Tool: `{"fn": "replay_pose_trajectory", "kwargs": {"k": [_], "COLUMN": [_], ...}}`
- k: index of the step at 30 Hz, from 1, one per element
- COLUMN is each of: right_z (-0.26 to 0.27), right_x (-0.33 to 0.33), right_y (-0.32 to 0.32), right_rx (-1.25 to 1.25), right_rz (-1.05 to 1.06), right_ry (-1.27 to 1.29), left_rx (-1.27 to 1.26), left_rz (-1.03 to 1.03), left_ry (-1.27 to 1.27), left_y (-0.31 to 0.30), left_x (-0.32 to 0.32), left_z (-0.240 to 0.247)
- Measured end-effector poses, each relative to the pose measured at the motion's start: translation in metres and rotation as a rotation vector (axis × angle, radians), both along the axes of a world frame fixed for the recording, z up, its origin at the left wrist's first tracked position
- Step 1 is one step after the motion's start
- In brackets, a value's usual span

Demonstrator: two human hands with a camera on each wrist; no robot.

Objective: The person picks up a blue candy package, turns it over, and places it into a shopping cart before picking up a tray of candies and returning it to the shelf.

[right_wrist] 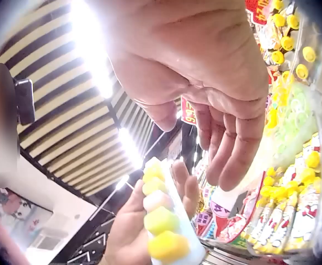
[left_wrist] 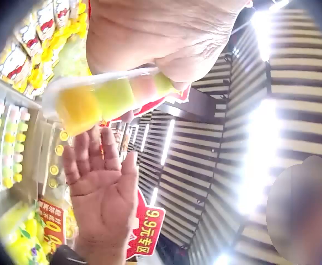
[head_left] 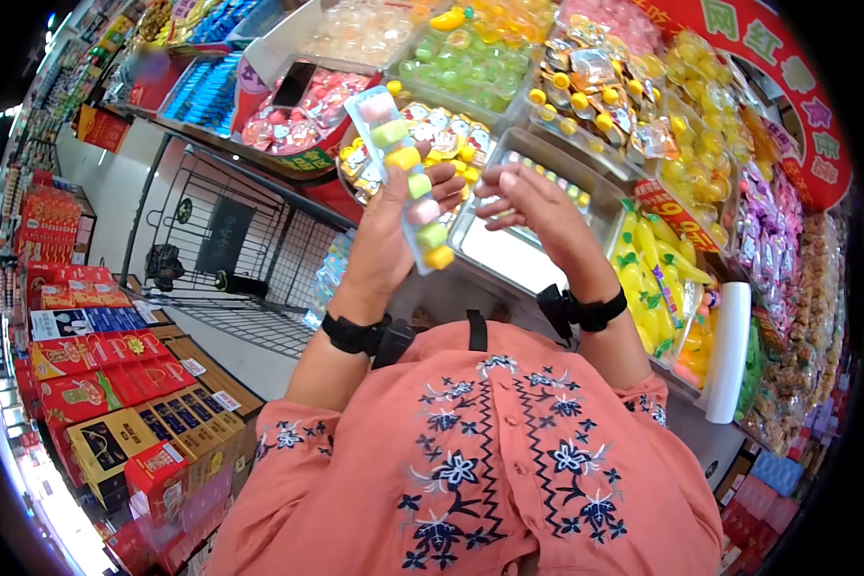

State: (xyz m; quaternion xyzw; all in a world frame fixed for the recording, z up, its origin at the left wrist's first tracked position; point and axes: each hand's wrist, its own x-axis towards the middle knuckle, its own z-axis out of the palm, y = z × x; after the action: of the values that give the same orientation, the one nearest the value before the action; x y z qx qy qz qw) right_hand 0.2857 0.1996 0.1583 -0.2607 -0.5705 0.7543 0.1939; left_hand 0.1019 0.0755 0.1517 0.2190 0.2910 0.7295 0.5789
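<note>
My left hand (head_left: 376,235) holds a long clear pack of jelly cups (head_left: 416,184) upright, thumb on one side and fingers behind. Pink, green and yellow cups run down it in one row; the left wrist view shows its yellow end cup (left_wrist: 78,110) close up. To the right of the pack, my right hand (head_left: 544,208) hovers with loosely bent fingers and nothing in them. Its palm (left_wrist: 103,199) faces the pack in the left wrist view. Below the right hand is a clear bin (head_left: 464,240) with similar packs (left_wrist: 6,141) at its far side and a bare white bottom.
Bins of wrapped sweets surround the hands: yellow-capped packs (head_left: 456,134), green jellies (head_left: 470,72) and yellow banana-shaped packs (head_left: 648,274). A phone (head_left: 294,84) lies on pink packs. A shopping cart (head_left: 226,230) stands left, a white plastic roll (head_left: 730,350) right.
</note>
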Motion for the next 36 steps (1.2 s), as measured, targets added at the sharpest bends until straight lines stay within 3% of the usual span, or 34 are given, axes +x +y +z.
{"fn": "replay_pose_trajectory", "kwargs": {"k": [4,8,20,36], "right_z": [-0.011,-0.012,-0.021,-0.037], "right_x": [-0.001,-0.006,0.003,0.029], "right_y": [-0.017,-0.025,-0.017,-0.004], "right_rx": [-0.052,-0.152,-0.291,-0.262], "right_rz": [0.170,0.291,0.059,-0.054], "right_ry": [-0.083,-0.057,0.012,0.003], "left_rx": [0.044,0.069,-0.053,-0.148], "left_rz": [0.083,0.159,0.184,0.179], "left_ry": [-0.185,-0.196,-0.060,0.044], "left_y": [0.000,-0.002,-0.018,-0.018], "left_x": [0.001,0.001,-0.020,-0.032], "left_z": [-0.001,-0.003,-0.026,-0.031]}}
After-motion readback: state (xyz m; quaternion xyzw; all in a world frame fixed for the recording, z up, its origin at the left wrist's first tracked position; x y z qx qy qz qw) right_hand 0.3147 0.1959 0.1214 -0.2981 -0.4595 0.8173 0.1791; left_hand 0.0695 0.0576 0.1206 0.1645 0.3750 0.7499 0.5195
